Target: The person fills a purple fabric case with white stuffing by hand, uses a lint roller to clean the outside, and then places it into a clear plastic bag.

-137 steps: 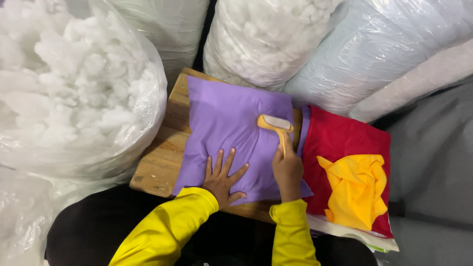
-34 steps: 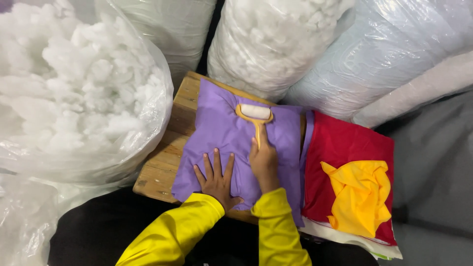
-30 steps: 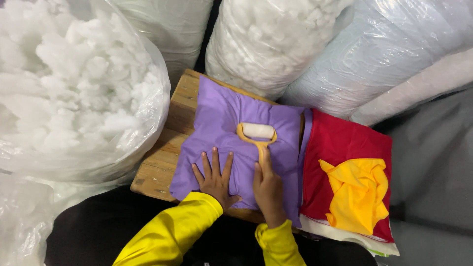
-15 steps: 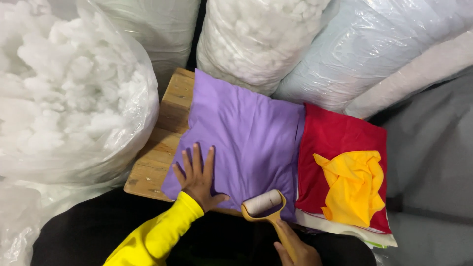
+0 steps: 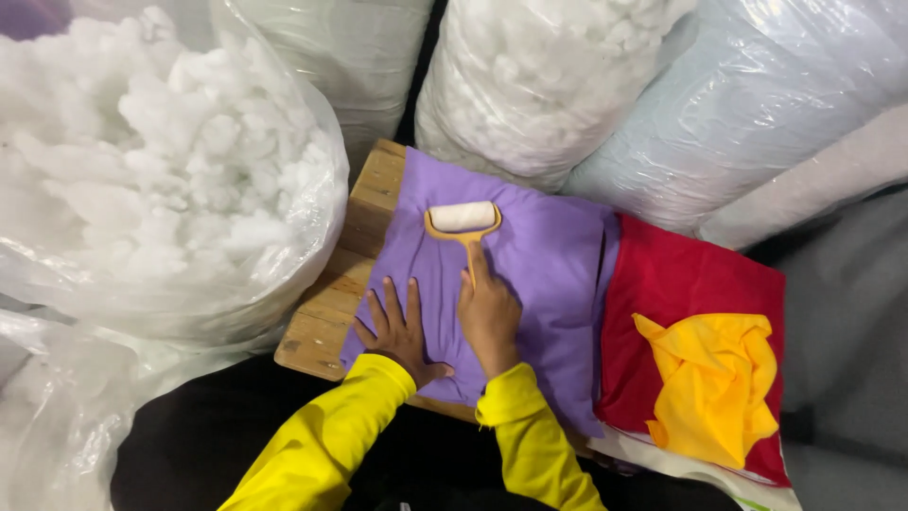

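A purple cushion cover (image 5: 539, 274) lies flat on a wooden board (image 5: 331, 293). My left hand (image 5: 399, 329) rests palm down with fingers spread on the cover's near left corner. My right hand (image 5: 487, 314) grips the yellow handle of a lint roller (image 5: 462, 220), whose white roll presses on the cover's far left part. Both arms wear yellow sleeves.
A red cloth (image 5: 700, 322) with a crumpled yellow cloth (image 5: 714, 383) on it lies to the right of the cover. Big clear plastic bags of white fibre filling (image 5: 161, 180) stand at left and behind (image 5: 549, 85). Grey fabric (image 5: 842, 312) is at far right.
My right hand pulled the roller back off the cover's near edge, then pushed it forward again onto the far left part. My left hand stayed pressed on the cover.
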